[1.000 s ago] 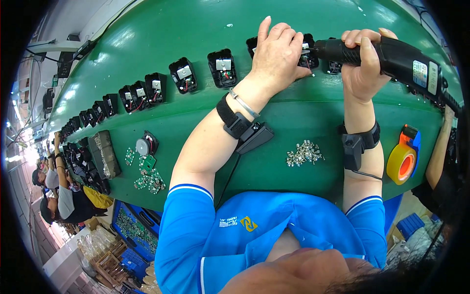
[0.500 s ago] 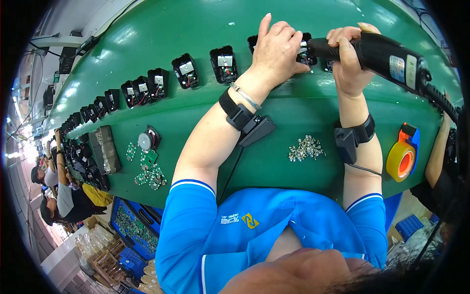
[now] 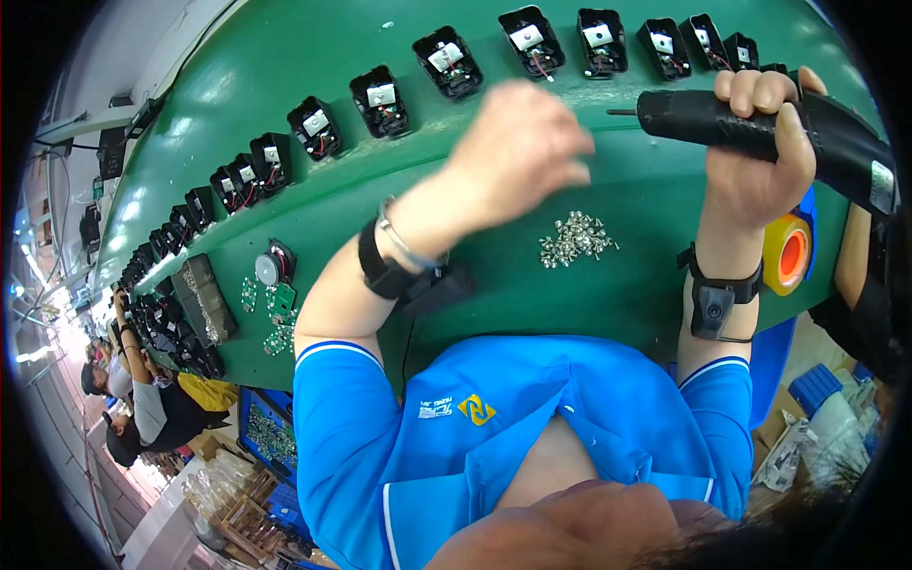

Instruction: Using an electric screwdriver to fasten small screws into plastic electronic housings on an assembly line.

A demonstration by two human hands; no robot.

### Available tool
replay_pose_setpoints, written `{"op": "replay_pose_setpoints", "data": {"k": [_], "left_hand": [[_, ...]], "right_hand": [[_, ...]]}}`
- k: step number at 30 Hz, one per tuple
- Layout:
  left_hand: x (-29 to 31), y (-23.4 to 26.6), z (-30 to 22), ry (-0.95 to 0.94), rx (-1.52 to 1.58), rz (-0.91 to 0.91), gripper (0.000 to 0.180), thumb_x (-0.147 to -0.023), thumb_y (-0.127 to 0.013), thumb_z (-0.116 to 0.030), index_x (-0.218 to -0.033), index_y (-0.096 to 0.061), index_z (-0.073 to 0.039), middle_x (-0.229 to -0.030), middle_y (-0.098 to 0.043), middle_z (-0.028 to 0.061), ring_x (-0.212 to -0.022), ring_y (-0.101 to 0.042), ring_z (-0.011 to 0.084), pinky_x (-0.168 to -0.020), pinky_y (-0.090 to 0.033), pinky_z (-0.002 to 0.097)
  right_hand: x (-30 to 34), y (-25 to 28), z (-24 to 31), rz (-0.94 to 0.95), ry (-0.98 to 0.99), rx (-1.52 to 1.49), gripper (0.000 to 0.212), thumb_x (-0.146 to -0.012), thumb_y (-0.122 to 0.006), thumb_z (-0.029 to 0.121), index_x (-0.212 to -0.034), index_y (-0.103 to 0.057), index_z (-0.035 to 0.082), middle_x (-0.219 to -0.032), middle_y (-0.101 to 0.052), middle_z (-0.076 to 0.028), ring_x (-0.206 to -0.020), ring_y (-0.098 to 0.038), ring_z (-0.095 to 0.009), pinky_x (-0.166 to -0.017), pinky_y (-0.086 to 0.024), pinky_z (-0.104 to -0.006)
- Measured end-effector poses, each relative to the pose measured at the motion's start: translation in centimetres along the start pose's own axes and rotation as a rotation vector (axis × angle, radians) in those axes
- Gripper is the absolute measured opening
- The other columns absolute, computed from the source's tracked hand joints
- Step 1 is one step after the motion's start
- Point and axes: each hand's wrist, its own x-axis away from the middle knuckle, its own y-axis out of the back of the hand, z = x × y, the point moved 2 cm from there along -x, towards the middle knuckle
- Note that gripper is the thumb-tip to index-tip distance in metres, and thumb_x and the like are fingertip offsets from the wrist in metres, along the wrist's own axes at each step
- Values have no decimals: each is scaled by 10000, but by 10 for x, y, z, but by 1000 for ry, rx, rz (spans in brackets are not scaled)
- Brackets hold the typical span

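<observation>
Loose green circuit boards (image 3: 280, 302) lie at 8 o'clock from the left hand (image 3: 522, 147), whose fingers are blurred; I cannot tell whether they pinch anything. 1 open black housing (image 3: 532, 46), part of a row, sits at 12 o'clock from it, silver screws (image 3: 576, 239) at 5 o'clock. A black power driver (image 3: 686, 123), its bit (image 3: 622, 112) toward 9 o'clock, is clamped in the right hand's (image 3: 765, 142) wrapped fingers.

Worktable (image 3: 313, 57): glossy green | floor (image 3: 806, 348): pale, right | glare (image 3: 61, 331): white, far left
</observation>
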Motion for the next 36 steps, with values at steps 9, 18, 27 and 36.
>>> {"op": "replay_pose_setpoints", "data": {"k": [9,18,27,36], "left_hand": [[-1,-52,-52,46,-47,313,46,-593,-542,-116,-589,-521,-75,-623,-454,39,-635,-431,186,-588,-349,291],[-1,-47,-43,84,74,255,71,-609,-569,-117,-633,-533,-62,-657,-497,57,-644,-491,196,-579,-389,300],[-13,-31,-15,527,856,-72,124,-663,-581,2,-782,-549,-13,-747,-558,63,-707,-553,142,-619,-452,236],[-5,-34,-7,649,1473,-312,231,-692,-542,39,-917,-506,0,-811,-561,76,-797,-546,140,-727,-448,237]], "right_hand": [[4,5,1,-5,-9,-22,313,-714,-390,77,-1027,-381,62,-732,-454,-54,-657,-400,-156,-658,-319,-321],[1,9,10,-69,-17,4,336,-709,-415,106,-1041,-383,65,-722,-442,-45,-646,-394,-149,-661,-313,-314],[-2,21,27,-105,-12,-155,301,-723,-417,122,-1018,-413,64,-723,-458,-52,-639,-403,-150,-657,-326,-326],[7,12,33,-158,-49,-274,346,-706,-463,175,-1027,-392,65,-701,-423,-32,-621,-393,-128,-643,-309,-291]]}}
